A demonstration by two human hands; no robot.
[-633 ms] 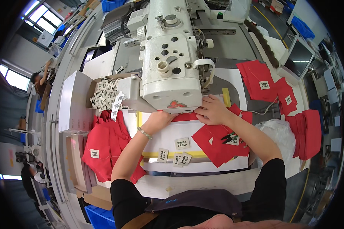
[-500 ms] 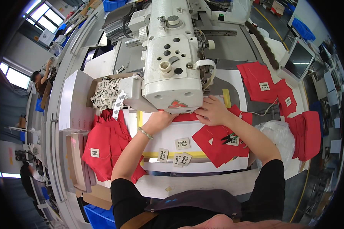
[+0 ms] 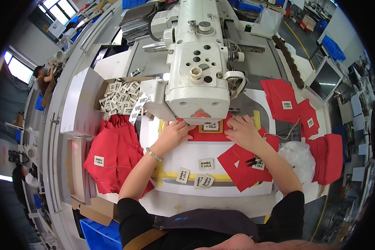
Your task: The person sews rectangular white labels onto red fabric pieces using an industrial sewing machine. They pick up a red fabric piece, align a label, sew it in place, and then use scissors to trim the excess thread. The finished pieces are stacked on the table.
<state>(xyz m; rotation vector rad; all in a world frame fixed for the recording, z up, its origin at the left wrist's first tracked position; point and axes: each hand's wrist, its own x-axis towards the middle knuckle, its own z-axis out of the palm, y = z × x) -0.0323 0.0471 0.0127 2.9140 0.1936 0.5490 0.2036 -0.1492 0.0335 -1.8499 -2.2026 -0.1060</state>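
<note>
A red fabric piece (image 3: 196, 136) lies flat under the head of a white sewing machine (image 3: 199, 89). On the fabric a pale printed label (image 3: 211, 126) sits inside a small yellowish frame, its upper part hidden by the machine. My left hand (image 3: 174, 135) grips the fabric's left end, fingers bent at its edge. At the right end my right hand (image 3: 242, 132) holds it with curled fingertips. Nearer me are several loose pale labels (image 3: 206, 164). Black thread snips (image 3: 253, 161) rest on other red pieces (image 3: 239, 168) below my right forearm.
An open box of labels (image 3: 123, 98) stands left of the machine, with a red fabric pile (image 3: 112, 154) in front. At right are labelled red pieces (image 3: 281, 100), a clear plastic bag (image 3: 296, 160), a folded red stack (image 3: 327, 158) and a screen (image 3: 324, 81).
My right hand has moved away from the left, along the fabric to its right end. The label and its frame now show between my hands. The whole view has shifted slightly.
</note>
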